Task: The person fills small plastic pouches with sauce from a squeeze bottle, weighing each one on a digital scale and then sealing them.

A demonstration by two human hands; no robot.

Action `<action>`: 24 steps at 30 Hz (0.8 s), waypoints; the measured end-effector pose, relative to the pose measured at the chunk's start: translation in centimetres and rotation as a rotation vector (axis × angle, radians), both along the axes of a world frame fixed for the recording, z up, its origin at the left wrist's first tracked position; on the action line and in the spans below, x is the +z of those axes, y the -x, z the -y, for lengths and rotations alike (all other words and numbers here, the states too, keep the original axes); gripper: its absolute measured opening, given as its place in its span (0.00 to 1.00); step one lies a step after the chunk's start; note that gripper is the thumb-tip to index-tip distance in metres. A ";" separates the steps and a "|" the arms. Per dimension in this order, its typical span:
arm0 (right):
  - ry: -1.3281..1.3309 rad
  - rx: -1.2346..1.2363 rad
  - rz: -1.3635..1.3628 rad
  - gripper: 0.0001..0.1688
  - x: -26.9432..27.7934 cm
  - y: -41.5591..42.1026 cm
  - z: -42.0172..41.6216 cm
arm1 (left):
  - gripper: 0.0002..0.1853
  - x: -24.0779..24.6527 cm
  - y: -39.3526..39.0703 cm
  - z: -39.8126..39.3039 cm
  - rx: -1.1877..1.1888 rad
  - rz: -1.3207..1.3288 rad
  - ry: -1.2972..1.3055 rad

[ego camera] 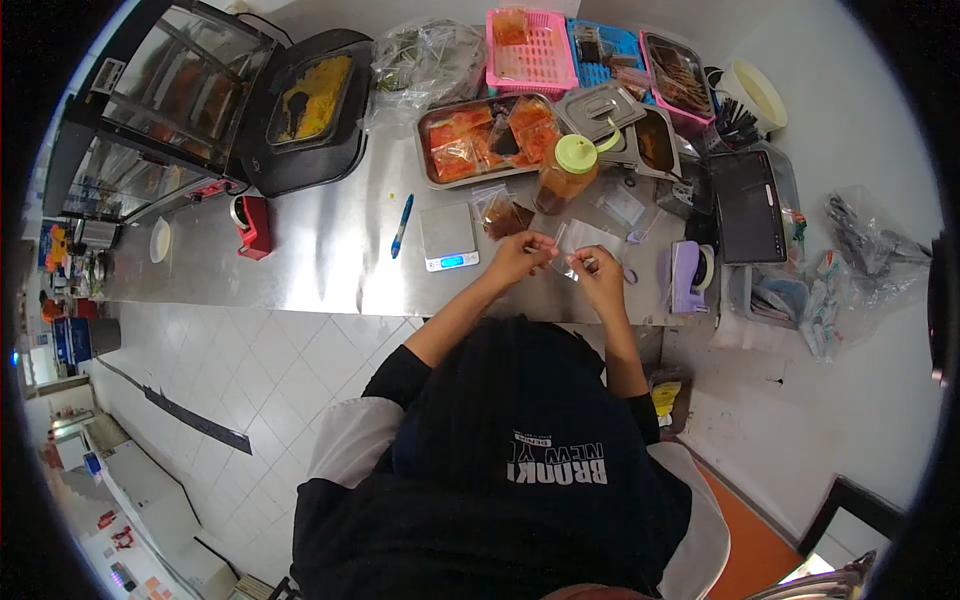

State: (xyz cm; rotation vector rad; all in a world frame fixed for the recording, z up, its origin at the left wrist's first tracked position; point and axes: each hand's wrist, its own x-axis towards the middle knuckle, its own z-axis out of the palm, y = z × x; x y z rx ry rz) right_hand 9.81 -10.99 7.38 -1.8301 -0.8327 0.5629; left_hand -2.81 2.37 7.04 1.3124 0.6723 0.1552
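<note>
Both my hands meet over the steel counter in front of me. My left hand (521, 259) and my right hand (602, 277) pinch a small clear plastic bag (592, 235) between thumbs and fingertips. Just beyond my left hand lies a filled clear bag with dark red-brown contents (508, 217). To its left sits a digital kitchen scale (448, 229) with a lit blue display and nothing on its plate. A squeeze bottle with a yellow-green cap (568, 172) stands behind the bag, holding brown liquid. Purple-handled scissors (631, 276) lie partly hidden beside my right hand.
A steel tray (429, 177) holds several packets of orange-red food. Behind it are a pink basket (534, 67) and a blue basket (592, 73). A purple tape dispenser (684, 279), a blue pen (403, 226) and a red tape dispenser (253, 227) rest near the counter's front edge.
</note>
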 end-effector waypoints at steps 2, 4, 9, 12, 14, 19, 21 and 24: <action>0.017 0.033 -0.104 0.06 -0.2 -0.4 0.2 | 0.15 0.9 0.0 0.2 0.035 -0.085 -0.026; 0.080 0.093 -0.186 0.07 -0.1 -0.9 0.3 | 0.13 0.0 0.7 -0.4 -0.049 -0.021 0.006; -0.006 -0.041 0.408 0.11 0.9 0.0 -0.1 | 0.10 -0.4 1.3 0.4 -0.026 -0.030 0.037; -0.032 0.026 0.281 0.12 1.0 1.2 -0.6 | 0.08 -0.1 1.2 1.3 0.014 0.002 0.028; -0.026 0.124 -0.049 0.12 0.2 1.5 -0.6 | 0.08 -0.9 1.2 1.6 -0.005 0.047 0.044; 0.061 0.277 -0.486 0.11 0.9 0.5 -0.6 | 0.09 1.0 1.9 1.3 -0.049 0.103 0.299; 0.006 0.347 -0.551 0.10 1.0 0.1 -0.3 | 0.10 1.2 2.4 1.2 -0.079 0.121 0.394; 0.031 0.381 -0.632 0.08 1.4 0.0 -0.3 | 0.12 1.5 2.7 1.4 -0.129 0.131 0.430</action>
